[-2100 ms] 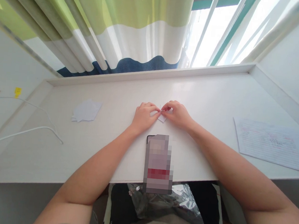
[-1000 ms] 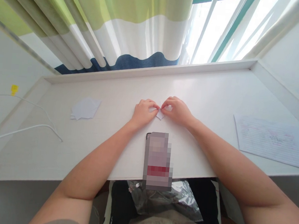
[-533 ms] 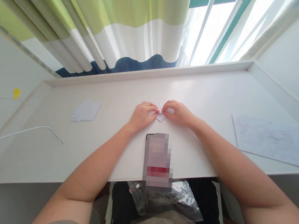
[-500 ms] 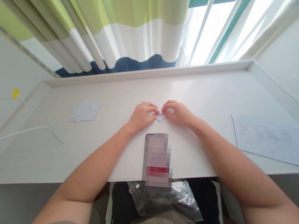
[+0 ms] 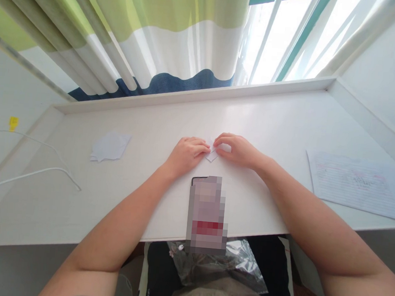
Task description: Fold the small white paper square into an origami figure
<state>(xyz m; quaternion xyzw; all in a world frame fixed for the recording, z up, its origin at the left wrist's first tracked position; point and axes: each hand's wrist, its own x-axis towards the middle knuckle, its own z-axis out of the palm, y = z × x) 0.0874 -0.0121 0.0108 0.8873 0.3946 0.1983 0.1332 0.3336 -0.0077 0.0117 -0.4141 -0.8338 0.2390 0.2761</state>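
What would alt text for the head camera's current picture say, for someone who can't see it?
A person's left hand and right hand touch a small folded paper on a white desk. Nearer the person is a pixelated phone; white scraps lie at left, lined sheets at right, and a curtain hangs behind.

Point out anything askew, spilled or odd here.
Nothing looks spilled. The loose paper pile at the left is askew, its edges jutting unevenly. The phone-like device looks odd: pixelation covers most of it, so whether it overhangs the desk is unclear.
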